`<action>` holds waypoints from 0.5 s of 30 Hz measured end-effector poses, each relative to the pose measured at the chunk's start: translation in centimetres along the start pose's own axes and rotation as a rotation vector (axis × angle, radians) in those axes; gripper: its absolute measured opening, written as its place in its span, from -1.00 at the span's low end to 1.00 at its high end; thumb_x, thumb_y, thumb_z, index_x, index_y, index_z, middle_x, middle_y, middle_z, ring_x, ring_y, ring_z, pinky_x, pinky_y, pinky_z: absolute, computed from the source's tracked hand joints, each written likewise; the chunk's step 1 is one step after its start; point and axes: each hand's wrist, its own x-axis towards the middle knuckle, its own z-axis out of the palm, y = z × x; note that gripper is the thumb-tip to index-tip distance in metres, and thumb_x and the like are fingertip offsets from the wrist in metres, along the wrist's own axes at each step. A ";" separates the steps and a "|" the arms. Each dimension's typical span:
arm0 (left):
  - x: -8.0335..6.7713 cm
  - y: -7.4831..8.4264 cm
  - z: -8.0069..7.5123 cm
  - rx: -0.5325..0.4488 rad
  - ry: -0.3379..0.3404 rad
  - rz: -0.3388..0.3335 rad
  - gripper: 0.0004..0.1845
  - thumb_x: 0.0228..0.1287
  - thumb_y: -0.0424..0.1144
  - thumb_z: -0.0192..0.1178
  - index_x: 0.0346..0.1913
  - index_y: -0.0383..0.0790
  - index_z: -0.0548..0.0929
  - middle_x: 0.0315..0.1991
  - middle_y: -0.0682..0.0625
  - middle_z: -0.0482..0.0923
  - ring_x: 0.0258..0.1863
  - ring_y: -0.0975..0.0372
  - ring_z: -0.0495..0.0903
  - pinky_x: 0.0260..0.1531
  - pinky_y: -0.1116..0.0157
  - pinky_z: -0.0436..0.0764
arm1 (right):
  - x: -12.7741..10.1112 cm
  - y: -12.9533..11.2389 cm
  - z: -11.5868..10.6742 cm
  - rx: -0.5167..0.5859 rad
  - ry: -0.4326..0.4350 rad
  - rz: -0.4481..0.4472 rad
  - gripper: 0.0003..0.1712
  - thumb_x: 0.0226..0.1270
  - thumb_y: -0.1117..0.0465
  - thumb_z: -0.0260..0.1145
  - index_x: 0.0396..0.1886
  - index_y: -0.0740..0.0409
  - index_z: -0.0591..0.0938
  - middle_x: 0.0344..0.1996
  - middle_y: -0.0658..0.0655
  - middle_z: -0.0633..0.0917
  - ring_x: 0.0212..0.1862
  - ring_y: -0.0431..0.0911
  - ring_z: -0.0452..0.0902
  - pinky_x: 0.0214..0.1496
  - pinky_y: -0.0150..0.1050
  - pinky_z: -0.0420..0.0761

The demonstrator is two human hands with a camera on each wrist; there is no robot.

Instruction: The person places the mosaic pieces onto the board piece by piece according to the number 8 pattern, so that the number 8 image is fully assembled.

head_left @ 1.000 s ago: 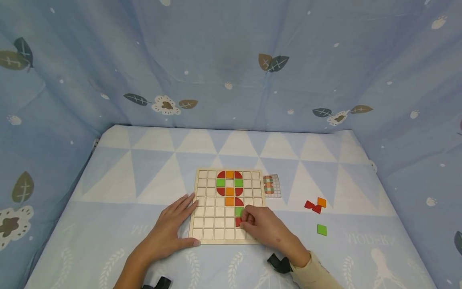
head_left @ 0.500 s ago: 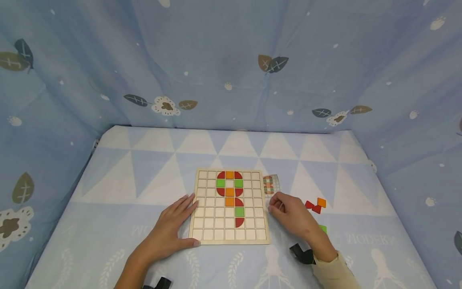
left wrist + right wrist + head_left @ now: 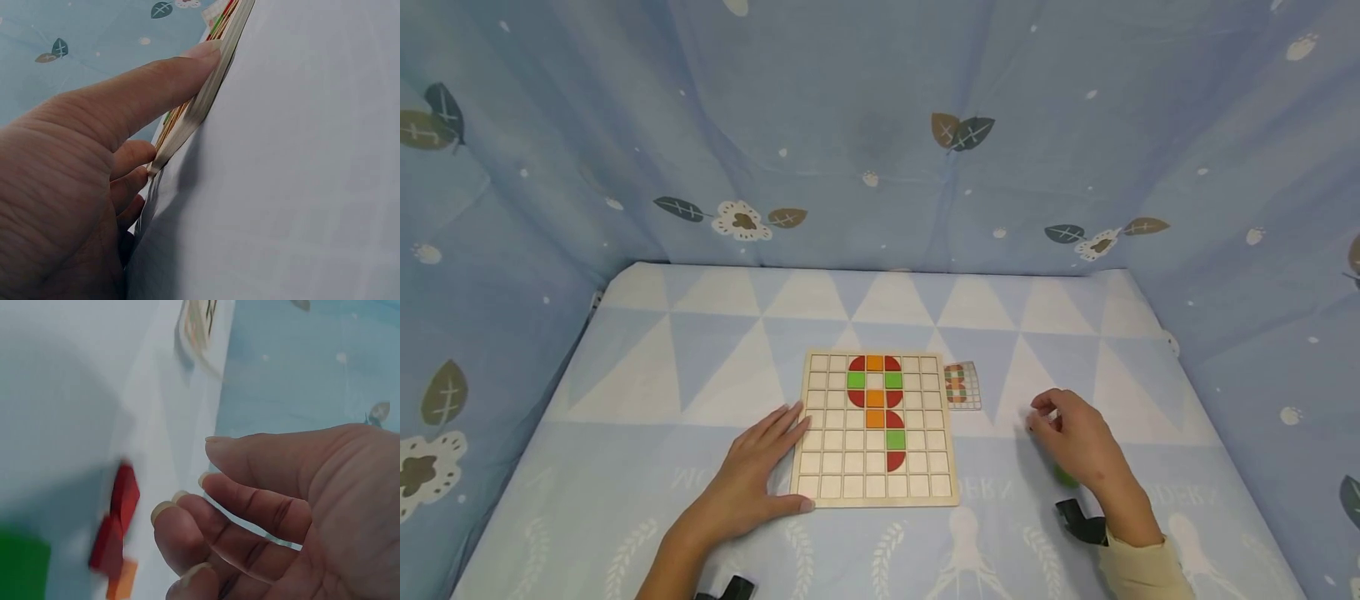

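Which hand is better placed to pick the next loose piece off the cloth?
Right. The right hand hovers beside the red pieces, holding nothing; the left hand rests against the wooden board.

So the surface is a table [image 3: 865, 308] with a pale blue and white triangle-print cloth over it. Dead centre sits a wooden grid board [image 3: 874, 429] lying flat. Just off its 2 o'clock corner there's a small pattern card [image 3: 963, 386]. Out around 3 o'clock from the board lie loose tiles: two red ones [image 3: 119, 519], an orange one [image 3: 123, 581] and a green one [image 3: 22, 565].
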 end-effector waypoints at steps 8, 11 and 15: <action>-0.1 0.0 0.0 -0.010 0.003 0.007 0.20 -0.06 0.19 0.62 0.64 -0.11 0.27 0.69 0.03 0.01 0.65 0.00 -0.06 0.45 -0.22 -0.01 | -0.4 1.8 -1.4 -0.067 0.011 0.076 -0.64 0.47 0.21 0.35 0.11 0.38 0.63 0.00 0.34 0.65 -0.12 0.16 0.61 -0.11 0.13 0.60; 0.0 0.0 0.0 -0.004 0.004 0.007 0.20 -0.06 0.18 0.62 0.64 -0.11 0.27 0.69 0.03 0.01 0.65 0.00 -0.06 0.45 -0.22 0.00 | -0.5 2.4 -1.7 -0.095 0.011 0.074 -0.62 0.46 0.23 0.35 0.10 0.43 0.64 -0.02 0.39 0.64 -0.10 0.22 0.60 -0.10 0.19 0.60; -0.1 0.1 0.0 -0.015 0.006 0.006 0.20 -0.05 0.17 0.62 0.64 -0.11 0.27 0.69 0.03 0.01 0.65 0.00 -0.05 0.45 -0.21 -0.01 | -0.5 3.1 -1.5 -0.118 -0.011 0.077 -0.67 0.41 0.30 0.35 0.06 0.45 0.64 -0.10 0.38 0.63 -0.16 0.18 0.59 -0.10 0.19 0.61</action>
